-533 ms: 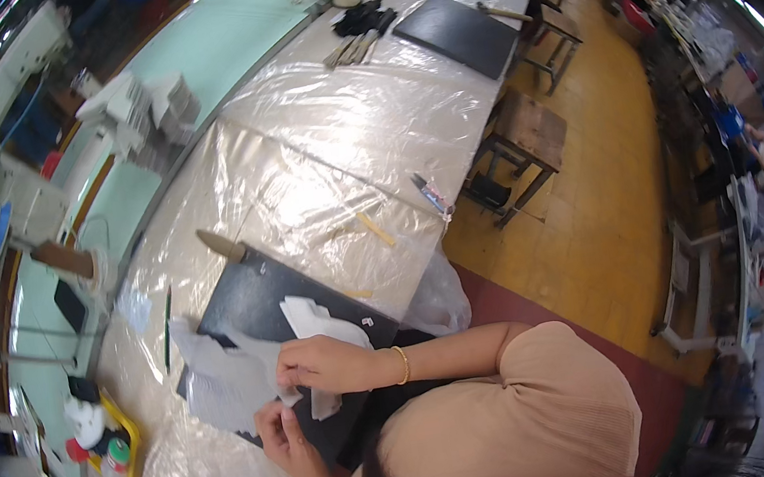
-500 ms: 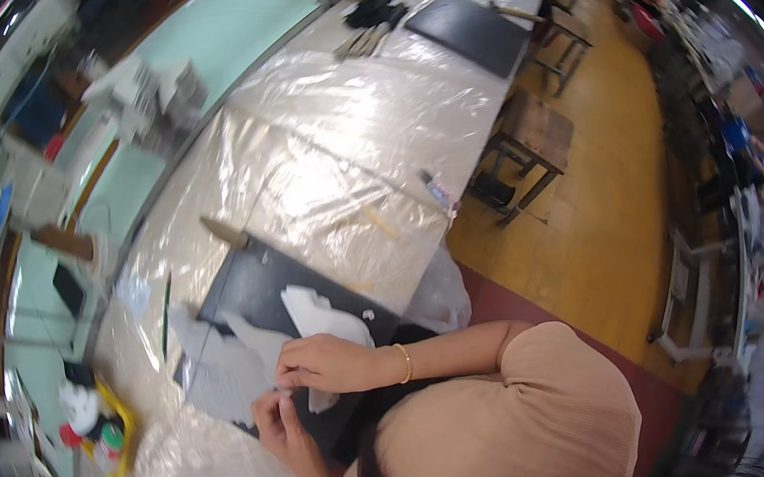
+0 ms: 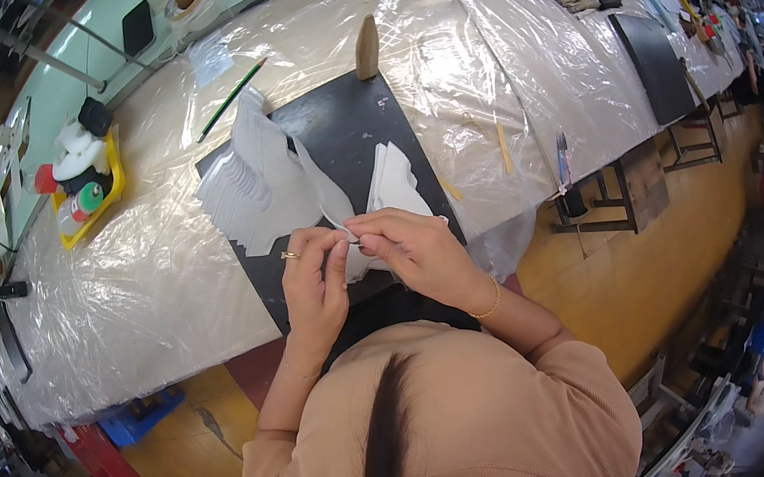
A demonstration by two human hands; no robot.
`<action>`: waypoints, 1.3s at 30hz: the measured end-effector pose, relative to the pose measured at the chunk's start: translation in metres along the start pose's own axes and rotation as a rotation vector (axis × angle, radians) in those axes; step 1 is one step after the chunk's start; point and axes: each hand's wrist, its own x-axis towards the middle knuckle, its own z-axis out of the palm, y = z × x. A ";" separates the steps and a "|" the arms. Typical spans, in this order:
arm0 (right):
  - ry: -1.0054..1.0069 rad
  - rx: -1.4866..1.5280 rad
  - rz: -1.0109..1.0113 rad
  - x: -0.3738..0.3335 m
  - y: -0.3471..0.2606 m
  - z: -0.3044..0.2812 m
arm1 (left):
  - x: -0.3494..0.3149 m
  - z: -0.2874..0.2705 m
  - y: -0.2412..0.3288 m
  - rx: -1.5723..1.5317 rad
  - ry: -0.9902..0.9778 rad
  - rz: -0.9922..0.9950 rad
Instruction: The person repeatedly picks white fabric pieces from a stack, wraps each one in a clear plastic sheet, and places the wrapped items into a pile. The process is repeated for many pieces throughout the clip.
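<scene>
Head: white piece (image 3: pixel 327 197) seemingly between hands (image 3: pixel 313 279) (image 3: pixel 430 253)

A clear plastic sheet (image 3: pixel 159 319) covers the worktop (image 3: pixel 453 121); wooden stools (image 3: pixel 645 187) stand beside it, rightward, on yellow floor (image 3: pixel 599 325).

The left hand (image 3: pixel 312 280) and right hand (image 3: pixel 425 254) are close together, their fingers (image 3: pixel 338 262) bent and pinching, both forearms (image 3: pixel 522 320) slanting inward.

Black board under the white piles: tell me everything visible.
The board is flat, black and roughly rectangular, with pale specks, material unclear. It lies askew on the plastic-covered table, a tan piece at its far right corner. A fanned white pile rests on its left, a smaller white pile on its right.
</scene>
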 end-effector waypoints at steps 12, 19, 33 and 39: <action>-0.016 0.341 0.240 0.004 0.017 -0.007 | -0.003 -0.005 -0.004 -0.178 -0.038 -0.001; -0.097 0.153 0.001 0.001 0.020 0.006 | -0.006 -0.007 -0.005 -0.590 -0.014 -0.453; 0.649 0.517 0.317 0.031 0.028 -0.118 | -0.022 -0.012 0.006 -0.781 -0.284 -0.680; 1.089 0.506 -0.041 0.026 0.027 -0.208 | -0.015 0.003 -0.018 -0.644 -0.157 -0.816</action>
